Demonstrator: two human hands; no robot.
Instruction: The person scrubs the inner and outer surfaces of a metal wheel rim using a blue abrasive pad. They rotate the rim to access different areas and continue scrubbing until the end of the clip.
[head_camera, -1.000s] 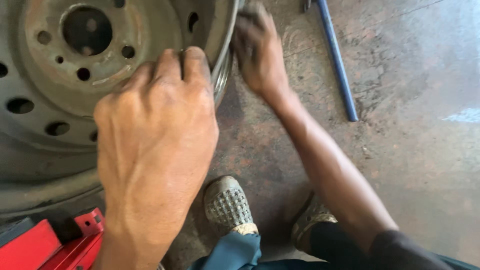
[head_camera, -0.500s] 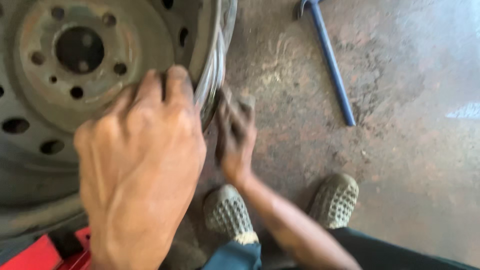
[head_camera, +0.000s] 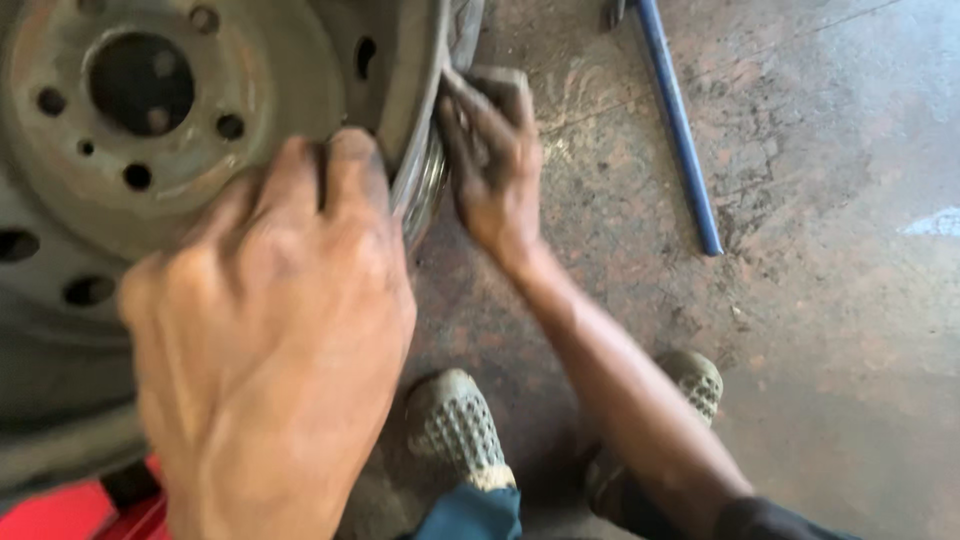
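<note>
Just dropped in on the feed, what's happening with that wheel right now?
A person is working on a rusty grey steel wheel rim lying on the stained concrete floor. The left hand rests over the rim's edge, fingers curled onto it. The right hand presses against the rim's outer lip, beside the tyre bead. A long blue metal bar lies untouched on the floor to the right. The person's patterned grey shoes show below.

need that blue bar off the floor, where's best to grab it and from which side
Probably mid-shaft, from above. The blue bar lies flat on the concrete floor, apart from the wheel rim and both hands, with open floor on its right. Its shaft is long, thin and straight, so fingers can close around it; its top end runs out of frame.
</note>
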